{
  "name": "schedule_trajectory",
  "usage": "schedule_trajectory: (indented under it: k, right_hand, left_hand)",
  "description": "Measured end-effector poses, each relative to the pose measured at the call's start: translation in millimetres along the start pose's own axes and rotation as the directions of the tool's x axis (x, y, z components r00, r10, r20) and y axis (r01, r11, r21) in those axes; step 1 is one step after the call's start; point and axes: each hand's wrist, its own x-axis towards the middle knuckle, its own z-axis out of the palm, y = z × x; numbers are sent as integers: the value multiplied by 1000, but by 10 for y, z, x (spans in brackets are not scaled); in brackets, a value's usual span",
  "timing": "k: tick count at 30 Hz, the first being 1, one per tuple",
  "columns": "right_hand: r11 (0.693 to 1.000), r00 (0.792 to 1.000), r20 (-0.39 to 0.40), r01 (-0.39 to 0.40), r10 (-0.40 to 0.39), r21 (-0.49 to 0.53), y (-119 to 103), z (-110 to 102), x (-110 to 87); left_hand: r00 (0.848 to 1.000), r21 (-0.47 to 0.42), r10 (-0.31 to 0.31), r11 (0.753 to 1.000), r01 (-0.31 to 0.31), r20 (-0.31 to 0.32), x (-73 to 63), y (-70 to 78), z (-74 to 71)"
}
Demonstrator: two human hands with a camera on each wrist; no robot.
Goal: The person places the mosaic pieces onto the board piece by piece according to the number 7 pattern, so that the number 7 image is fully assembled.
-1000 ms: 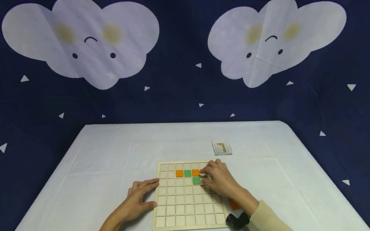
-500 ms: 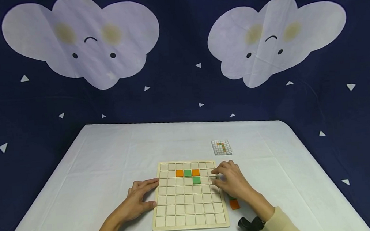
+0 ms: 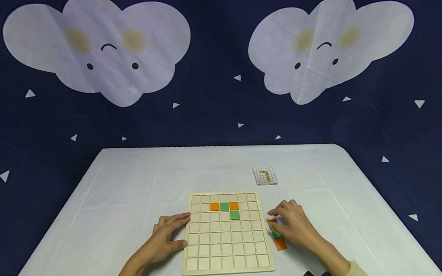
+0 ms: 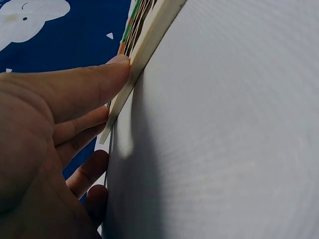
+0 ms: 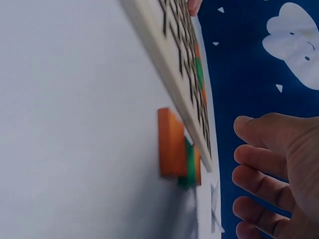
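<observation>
White-covered counter (image 3: 348,197) fills the lower frame. Gridded wooden board (image 3: 225,237) lies flat, lower centre. Left grip (image 3: 165,243) spread, thumb and fingers apart, touching the board's left edge. Just right of the board: row of three loose tiles (image 3: 278,234), orange nearest, then green, then orange. Right grip (image 3: 295,224) above them, fingers loosely parted, holding nothing. Four set tiles (image 3: 225,206) occupy the board's upper cells: orange, green, orange across, green below the last. Farther, right of centre: small grid card (image 3: 265,176). Behind, dark blue backdrop (image 3: 211,112) with white clouds (image 3: 96,48).
</observation>
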Motion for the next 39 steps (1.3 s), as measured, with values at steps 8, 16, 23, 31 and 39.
schedule_trajectory:
  k: [8, 16, 23, 31, 39]
  right_hand:
    - [1000, 1000, -14, -24, 24, -18, 109, -38, -197]
    - [998, 998, 5, -56, 56, -26, 137, -65, -344]
    - [998, 999, -16, -39, 38, -52, 188, -50, -447]
    - [998, 999, -22, -36, 35, -48, 217, -47, -526]
    - [998, 999, -19, -31, 30, -48, 228, -34, -566]
  left_hand:
    - [1000, -3, 4, 1000, -4, 3, 3, -6, 7]
    - [1000, 12, 17, 1000, -17, 1, -4, -16, 9]
    - [1000, 0, 16, 1000, -16, 5, -12, -30, 2]
    - [1000, 4, 7, 1000, -7, 9, -3, -19, 0]
    - [1000, 4, 16, 1000, -16, 4, 0, -23, 2]
